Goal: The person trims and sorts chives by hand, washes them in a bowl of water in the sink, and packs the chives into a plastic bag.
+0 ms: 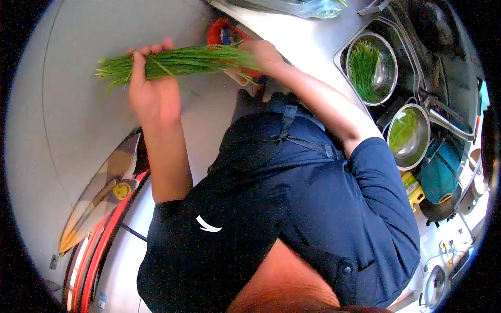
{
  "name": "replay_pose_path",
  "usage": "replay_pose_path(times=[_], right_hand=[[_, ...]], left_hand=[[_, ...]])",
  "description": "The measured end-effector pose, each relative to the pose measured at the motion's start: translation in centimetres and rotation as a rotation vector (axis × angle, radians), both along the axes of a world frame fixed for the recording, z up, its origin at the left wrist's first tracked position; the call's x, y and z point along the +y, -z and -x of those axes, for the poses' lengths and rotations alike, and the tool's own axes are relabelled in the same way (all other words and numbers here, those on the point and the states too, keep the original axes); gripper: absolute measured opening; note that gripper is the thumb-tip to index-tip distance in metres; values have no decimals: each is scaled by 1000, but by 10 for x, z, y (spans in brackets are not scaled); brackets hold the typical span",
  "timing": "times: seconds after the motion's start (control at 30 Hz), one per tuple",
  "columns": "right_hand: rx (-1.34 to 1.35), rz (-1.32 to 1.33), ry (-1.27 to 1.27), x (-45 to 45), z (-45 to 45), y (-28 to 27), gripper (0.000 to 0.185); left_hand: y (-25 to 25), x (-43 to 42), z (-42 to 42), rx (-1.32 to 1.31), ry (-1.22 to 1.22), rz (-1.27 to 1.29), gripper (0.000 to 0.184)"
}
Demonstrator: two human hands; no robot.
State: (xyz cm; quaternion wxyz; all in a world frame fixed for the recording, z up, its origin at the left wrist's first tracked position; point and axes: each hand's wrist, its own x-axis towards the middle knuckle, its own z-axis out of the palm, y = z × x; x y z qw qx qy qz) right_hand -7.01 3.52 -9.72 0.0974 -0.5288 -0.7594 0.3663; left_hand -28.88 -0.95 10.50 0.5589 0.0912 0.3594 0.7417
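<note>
A long bundle of garlic chives (182, 61) lies level across my two hands above the floor. My left hand (154, 86) is closed around it near the left end, thumb in front and fingertips showing over the top. My right hand (263, 56) is at the bundle's right end, slightly blurred, its fingers closed over the thin tips and partly hidden. Some loose blades hang below the bundle. Behind and below the right hand is a red-rimmed container (222, 32), partly covered by the chives and my hand.
To the right, a sink (342, 57) holds a steel bowl (387, 68) with more chives. Beside it stands another steel bowl (420, 148) with pale green contents, near the faucet (454, 125). A plastic bag (308, 8) of greens lies on the white counter (308, 39).
</note>
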Motion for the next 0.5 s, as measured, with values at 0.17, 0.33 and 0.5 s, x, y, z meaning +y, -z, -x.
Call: replay_pose_path(times=[0.17,0.33,0.5], right_hand=[[259,154,187,-15,-45,-52,29],[618,357,670,-45,-125,-129,28],[847,205,861,-94,-210,-158,21]], left_hand=[[6,16,-25,-125,68,33,9],[12,32,-74,-253,274,36,7],[26,46,-131,-369,472,53,7]])
